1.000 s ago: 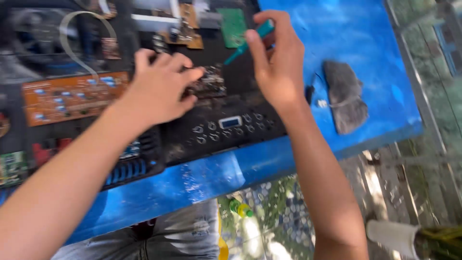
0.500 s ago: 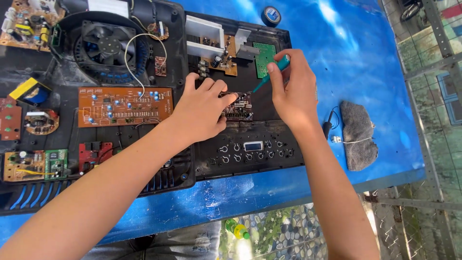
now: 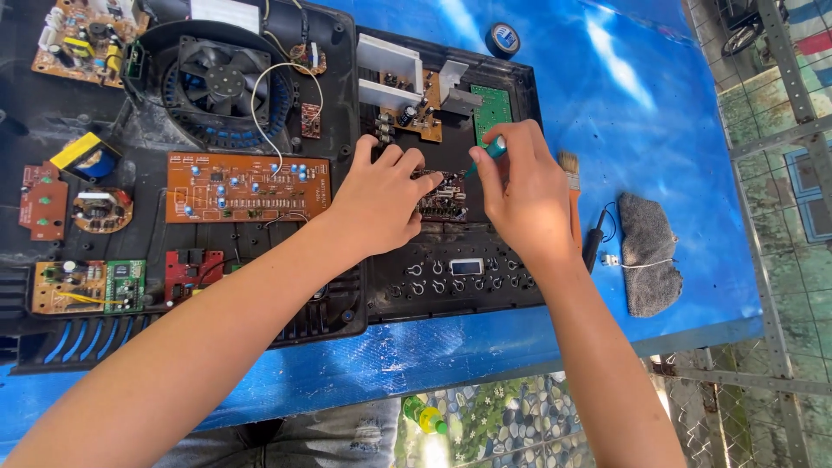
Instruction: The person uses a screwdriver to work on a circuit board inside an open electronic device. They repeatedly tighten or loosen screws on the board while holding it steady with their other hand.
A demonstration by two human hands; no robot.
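Reference landmark: the small dark circuit board (image 3: 444, 198), seated in the opened black housing (image 3: 451, 277) on the blue surface (image 3: 659, 95).

Far left of the board lie loose parts: a yellow-topped transformer (image 3: 84, 156), a red board (image 3: 42, 201) and a green-and-tan board (image 3: 87, 286), spread apart, apparently so that each stays reachable. Nearer on the left, a long orange circuit board (image 3: 247, 186) lies flat below the black cooling fan (image 3: 221, 82).

The left hand (image 3: 381, 204) rests on the board's left edge, fingers curled together and pressing down on it, judged to be steadying it against the tool.

The right hand (image 3: 520, 195) sits at the board's right edge. Its fingers are clamped on a teal-handled tool (image 3: 494, 149), slanted down toward the board's upper right corner; the tip is hidden, so contact cannot be confirmed.

Right of the board, a small brush (image 3: 570, 169) lies beside the housing, partly behind the hand. Further right, a black-handled tool (image 3: 593, 247) and a grey cloth (image 3: 648, 251) lie on the surface, well apart from the work.
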